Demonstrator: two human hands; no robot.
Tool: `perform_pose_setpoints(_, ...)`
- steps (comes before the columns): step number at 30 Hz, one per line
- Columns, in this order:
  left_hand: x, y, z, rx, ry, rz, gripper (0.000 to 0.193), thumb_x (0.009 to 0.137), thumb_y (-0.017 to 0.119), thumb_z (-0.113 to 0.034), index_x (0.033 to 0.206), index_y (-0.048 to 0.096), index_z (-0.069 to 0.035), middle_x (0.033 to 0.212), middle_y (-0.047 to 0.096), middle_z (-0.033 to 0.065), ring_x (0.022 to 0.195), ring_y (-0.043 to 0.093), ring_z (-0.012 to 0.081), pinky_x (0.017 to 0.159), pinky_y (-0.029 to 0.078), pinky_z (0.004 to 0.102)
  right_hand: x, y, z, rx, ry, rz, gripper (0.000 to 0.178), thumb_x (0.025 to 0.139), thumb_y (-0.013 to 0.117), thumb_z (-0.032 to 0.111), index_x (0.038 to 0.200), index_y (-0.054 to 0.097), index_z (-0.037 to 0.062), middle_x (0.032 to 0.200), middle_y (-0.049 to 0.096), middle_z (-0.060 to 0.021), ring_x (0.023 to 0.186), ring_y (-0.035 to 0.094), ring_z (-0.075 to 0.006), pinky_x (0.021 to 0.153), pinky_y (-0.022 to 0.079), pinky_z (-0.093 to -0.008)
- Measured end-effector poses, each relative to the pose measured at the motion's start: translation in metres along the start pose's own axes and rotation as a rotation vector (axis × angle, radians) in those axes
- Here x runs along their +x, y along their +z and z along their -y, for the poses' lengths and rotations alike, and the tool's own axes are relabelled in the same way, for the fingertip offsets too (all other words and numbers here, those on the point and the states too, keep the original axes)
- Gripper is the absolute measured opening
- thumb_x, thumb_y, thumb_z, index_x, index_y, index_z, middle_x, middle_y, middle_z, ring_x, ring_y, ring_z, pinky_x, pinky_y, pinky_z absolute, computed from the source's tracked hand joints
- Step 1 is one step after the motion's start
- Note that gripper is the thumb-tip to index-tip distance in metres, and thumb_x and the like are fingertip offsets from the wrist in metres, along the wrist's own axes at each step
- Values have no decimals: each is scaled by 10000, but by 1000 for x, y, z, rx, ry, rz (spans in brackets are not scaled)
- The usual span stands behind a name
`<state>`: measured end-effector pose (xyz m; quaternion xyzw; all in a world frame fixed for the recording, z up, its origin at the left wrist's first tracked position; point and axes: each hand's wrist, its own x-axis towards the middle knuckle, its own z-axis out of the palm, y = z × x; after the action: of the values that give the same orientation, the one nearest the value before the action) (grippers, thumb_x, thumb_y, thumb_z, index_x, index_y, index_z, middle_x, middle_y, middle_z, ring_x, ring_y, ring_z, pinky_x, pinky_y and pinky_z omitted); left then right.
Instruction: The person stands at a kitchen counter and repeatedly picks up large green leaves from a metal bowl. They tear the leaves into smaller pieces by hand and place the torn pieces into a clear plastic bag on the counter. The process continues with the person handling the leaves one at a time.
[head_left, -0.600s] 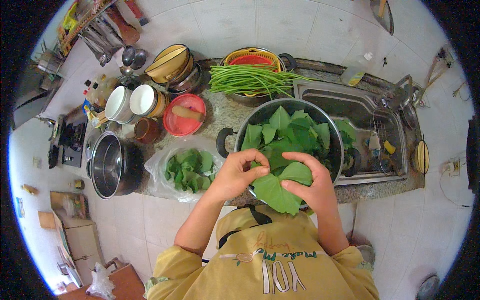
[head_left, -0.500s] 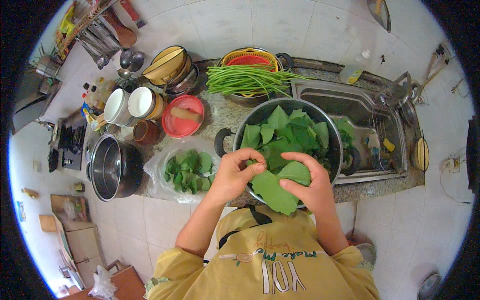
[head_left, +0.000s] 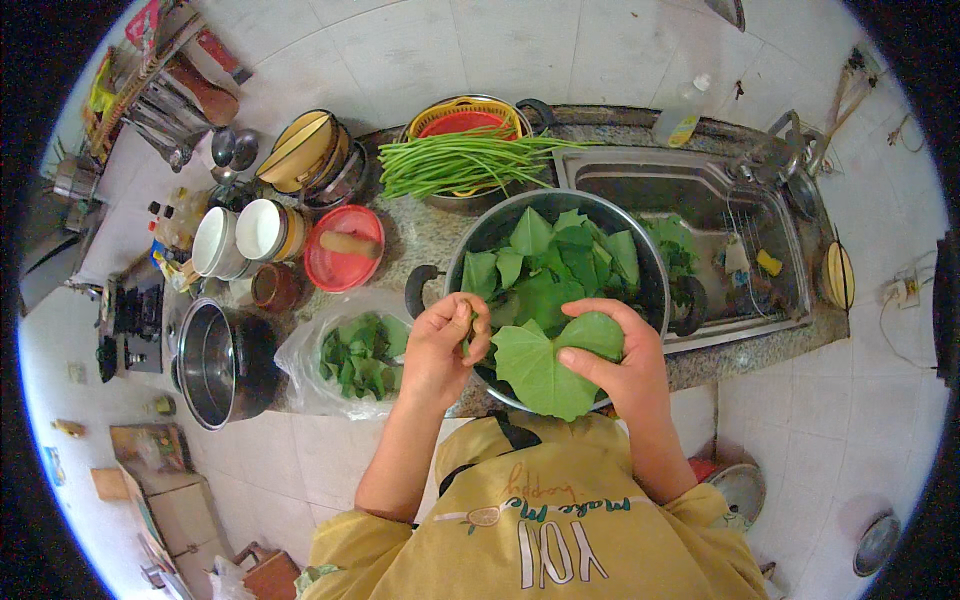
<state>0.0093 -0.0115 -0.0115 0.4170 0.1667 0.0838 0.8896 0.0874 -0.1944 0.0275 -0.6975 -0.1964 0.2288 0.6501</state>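
A broad green leaf (head_left: 540, 372) is pinched between the thumb and fingers of my right hand (head_left: 622, 352), over the near rim of a large pot (head_left: 655, 262). My left hand (head_left: 440, 345) is closed just left of the leaf, apart from it. Its fingertips grip a thin, short green stem (head_left: 469, 322), partly hidden by the fingers. More leaves (head_left: 555, 255) fill the pot below and beyond both hands. To the left, a clear plastic bag (head_left: 300, 352) lies open on the counter with smaller torn leaves (head_left: 362, 350) in it.
Long green stalks (head_left: 460, 160) lie across a yellow basket (head_left: 490, 103) behind the pot. At right is a steel sink (head_left: 610, 172) with greens (head_left: 672, 240). Left are an empty dark pot (head_left: 235, 362), a red plate (head_left: 335, 275), white bowls (head_left: 262, 230) and a brown cup (head_left: 274, 287).
My left hand has drawn away from the leaf, leftward, with a bit of stem in its fingers. My right hand still holds the leaf. The whole view has shifted slightly.
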Motion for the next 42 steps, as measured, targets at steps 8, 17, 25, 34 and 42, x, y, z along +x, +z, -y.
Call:
perform_pose_setpoints(8, -5, 20, 11, 108, -60, 27, 127, 789, 606, -130, 864, 559, -40, 773, 552, -12, 557, 416, 42, 462, 301, 176, 2, -10, -9, 43, -55, 27, 403, 657, 673, 102, 1035, 545, 51, 913, 592, -58, 850, 556, -147, 770, 422, -260)
perform_pose_setpoints(17, 15, 27, 31, -109, 38, 24, 154, 790, 601, -172, 846, 541, -42, 723, 513, 12, 465, 360, 63, 365, 234, 176, -3, -29, -9, 7, -43, -176, 407, 639, 667, 30, 1031, 555, 43, 930, 592, -60, 856, 556, -144, 781, 428, -258)
perform_pose_setpoints(25, 119, 67, 53, 68, -185, 31, 197, 898, 418, -184, 814, 472, -14, 677, 438, 49, 542, 398, 132, 441, 291, 245, -29, -109, -39, 314, 9, -655, 266, 740, 622, 70, 988, 542, 16, 894, 585, -40, 781, 549, -123, 702, 451, -256)
perform_pose_setpoints(34, 241, 139, 146, 331, -334, 76, 259, 879, 443, -258, 986, 537, -42, 760, 511, 50, 643, 449, 156, 580, 385, 288, -52, -160, -58, 443, 82, -635, 200, 793, 568, 81, 976, 564, 1, 893, 584, -37, 807, 535, -117, 732, 429, -235)
perform_pose_setpoints(42, 244, 139, 147, 633, -125, 231, 289, 827, 496, -148, 1051, 557, 24, 1052, 560, 162, 958, 537, 235, 834, 407, 334, -32, -178, -46, 329, 12, -589, 190, 719, 616, 49, 898, 620, -14, 822, 614, -50, 729, 560, -116, 683, 441, -223)
